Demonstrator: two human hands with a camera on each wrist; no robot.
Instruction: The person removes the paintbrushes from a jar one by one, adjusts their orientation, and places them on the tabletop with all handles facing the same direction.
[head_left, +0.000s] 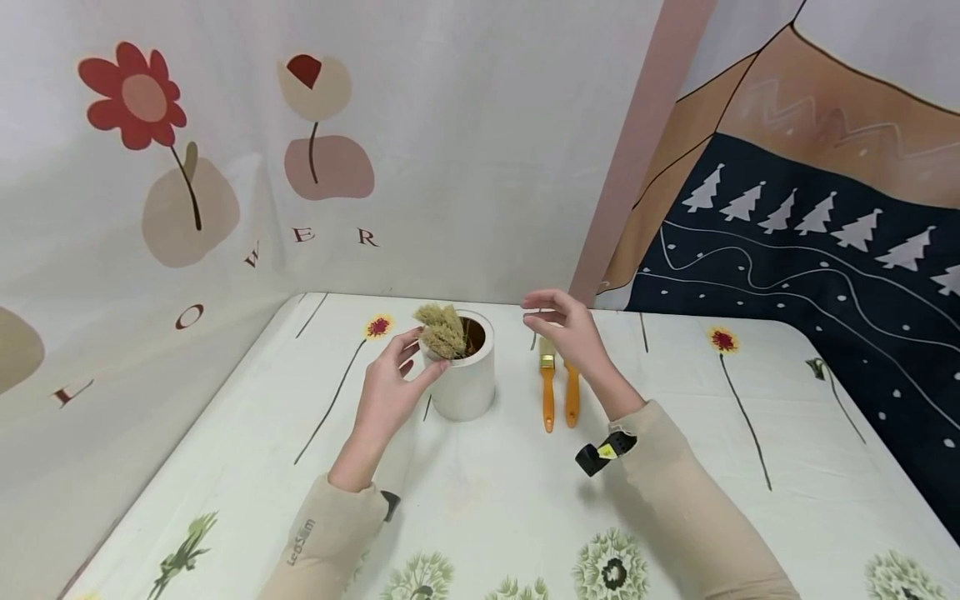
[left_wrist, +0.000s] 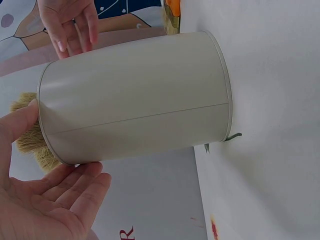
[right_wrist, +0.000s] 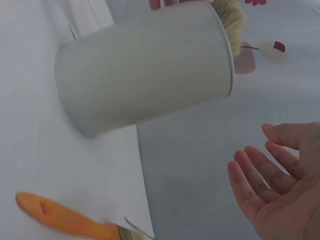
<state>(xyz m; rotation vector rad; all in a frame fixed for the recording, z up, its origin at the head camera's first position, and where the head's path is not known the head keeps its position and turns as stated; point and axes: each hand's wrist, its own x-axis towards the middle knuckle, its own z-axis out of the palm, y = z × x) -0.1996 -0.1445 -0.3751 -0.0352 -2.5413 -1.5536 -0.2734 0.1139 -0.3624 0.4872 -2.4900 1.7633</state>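
Note:
A white cylindrical canister [head_left: 467, 390] with a brown inside stands upright on the table. A bunch of dried, tan-green grass heads [head_left: 441, 332] sits in its mouth and leans over the left rim. My left hand [head_left: 387, 390] is at the canister's upper left, its thumb and loosely spread fingers right at the rim beside the grass. Off to the canister's right, my right hand [head_left: 572, 335] hovers above the table with relaxed fingers and nothing in it. The left wrist view shows the canister wall [left_wrist: 135, 95] between both hands.
Two paintbrushes with orange handles lie right of the canister: one brush [head_left: 549, 400] in full view, the other brush [head_left: 573, 400] partly behind my right hand. A flower-printed cloth [head_left: 465, 492] covers the table. Printed curtains [head_left: 465, 167] hang close behind its back edge.

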